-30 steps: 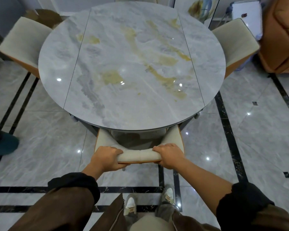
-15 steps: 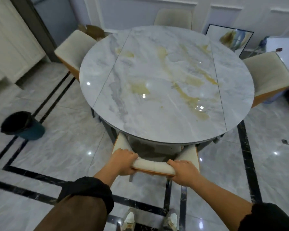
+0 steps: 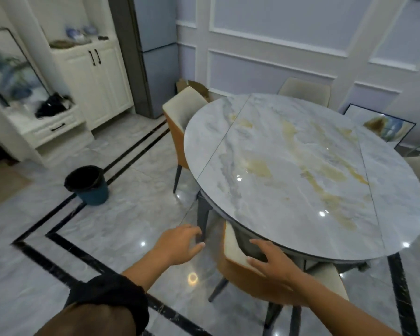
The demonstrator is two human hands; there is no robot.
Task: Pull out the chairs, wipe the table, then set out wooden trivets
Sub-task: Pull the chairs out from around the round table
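Both hands are open and hold nothing. The left hand (image 3: 180,243) hangs over the floor with its fingers spread. The right hand (image 3: 269,260) has straight fingers at the top of the near cream chair with the orange back (image 3: 232,253); I cannot tell if it touches. That chair sits at the near edge of the round grey marble table (image 3: 301,178). Another cream and orange chair (image 3: 187,110) is at the table's far left edge. It lies ahead and to the left, so the left hand is nearer.
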